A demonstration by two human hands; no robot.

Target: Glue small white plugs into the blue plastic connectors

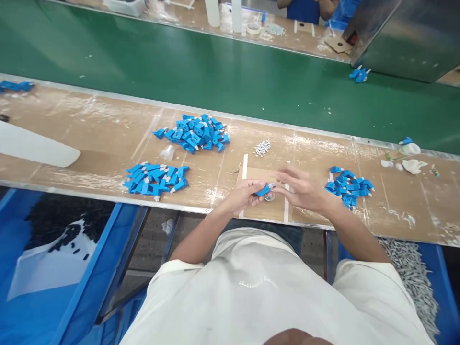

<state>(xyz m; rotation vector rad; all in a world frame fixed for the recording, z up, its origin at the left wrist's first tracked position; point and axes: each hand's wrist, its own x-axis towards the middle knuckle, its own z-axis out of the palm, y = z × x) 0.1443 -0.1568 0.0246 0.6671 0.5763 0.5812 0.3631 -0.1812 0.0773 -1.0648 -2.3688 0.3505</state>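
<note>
A small blue plastic connector piece (264, 190) sits pinched in the fingers of the left hand (244, 194), low over the brown bench (108, 139). The right hand (302, 189), at its 3 o'clock, touches its tip with fingers spread and grips nothing. Under it lies a small round ring (270, 196). At 12 o'clock rests a cluster of tiny white caps (262, 147); at 3 o'clock, a heap of blue pieces (350, 186); at 9 and 10 o'clock, two more blue heaps (156, 178) (196, 132). Nothing stands between.
</note>
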